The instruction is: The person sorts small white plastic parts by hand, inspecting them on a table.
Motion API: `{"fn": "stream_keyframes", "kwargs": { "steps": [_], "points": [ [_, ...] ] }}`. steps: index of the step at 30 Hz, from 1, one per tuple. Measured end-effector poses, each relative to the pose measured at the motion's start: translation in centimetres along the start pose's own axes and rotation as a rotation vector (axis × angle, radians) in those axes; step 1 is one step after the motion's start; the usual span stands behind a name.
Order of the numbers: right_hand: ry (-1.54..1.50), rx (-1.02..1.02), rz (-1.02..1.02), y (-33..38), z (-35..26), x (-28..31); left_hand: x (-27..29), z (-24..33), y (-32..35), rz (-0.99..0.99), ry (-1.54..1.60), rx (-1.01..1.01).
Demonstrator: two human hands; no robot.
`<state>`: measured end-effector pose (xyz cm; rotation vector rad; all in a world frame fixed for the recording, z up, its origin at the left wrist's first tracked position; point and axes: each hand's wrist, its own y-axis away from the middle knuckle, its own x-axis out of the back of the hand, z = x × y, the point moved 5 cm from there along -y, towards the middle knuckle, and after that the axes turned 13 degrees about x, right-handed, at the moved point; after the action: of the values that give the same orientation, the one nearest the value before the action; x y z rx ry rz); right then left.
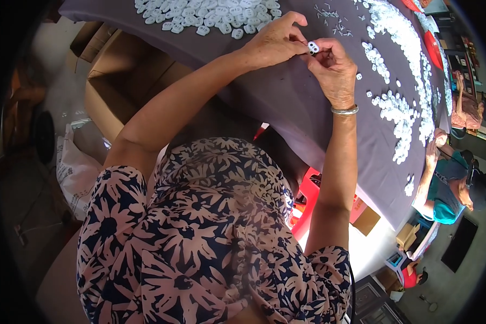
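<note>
A small white plastic piece (pixel 313 47) with dark spots or holes in its face is held over the table's near side. My right hand (pixel 333 69), with a bangle at its wrist, pinches it between thumb and fingers. From the other side my left hand (pixel 275 44) meets it, its thumb and a finger pressed together at the piece's edge. Whether those left fingertips also hold something smaller is hidden. Beyond my left hand lies a heap of similar white pieces (pixel 210 12). Thin, pale, pin-like bits (pixel 337 24) are scattered beyond my right hand.
Many more white pieces (pixel 399 116) spread along the right of the dark tablecloth (pixel 275 97). An open cardboard box (pixel 105 97) and a white sack (pixel 73 173) stand at the left. A red stool (pixel 308 197) is below the table edge. Other people (pixel 451 183) sit at the right.
</note>
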<state>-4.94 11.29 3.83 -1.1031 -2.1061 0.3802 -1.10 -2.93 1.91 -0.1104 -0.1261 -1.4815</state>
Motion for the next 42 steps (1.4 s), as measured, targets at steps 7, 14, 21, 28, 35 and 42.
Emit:
{"fn": "stream_keyframes", "kwargs": {
  "steps": [7, 14, 21, 28, 35, 42],
  "points": [
    [0.043, 0.035, 0.045, 0.2, -0.1, -0.1, 0.0, 0.4, 0.3, -0.061, 0.001, 0.059],
    [0.052, 0.099, 0.077, -0.2, -0.8, -0.1, 0.5, 0.9, 0.4, -0.107, 0.124, 0.065],
    [0.145, 0.112, 0.044, -0.3, -1.5, -0.5, -0.1, -0.3, -0.3, -0.087, 0.062, -0.076],
    [0.242, 0.099, -0.032, -0.4, -2.2, -0.3, -0.3, 0.1, 0.3, -0.053, -0.059, -0.084],
    [0.312, 0.134, -0.081, -0.3, -2.4, -0.4, -0.4, 0.1, 0.4, -0.063, -0.04, -0.109],
    [0.472, 0.263, -0.17, -0.3, -2.2, -0.8, -0.2, 0.3, 0.4, -0.11, -0.05, -0.066]
  ]
}}
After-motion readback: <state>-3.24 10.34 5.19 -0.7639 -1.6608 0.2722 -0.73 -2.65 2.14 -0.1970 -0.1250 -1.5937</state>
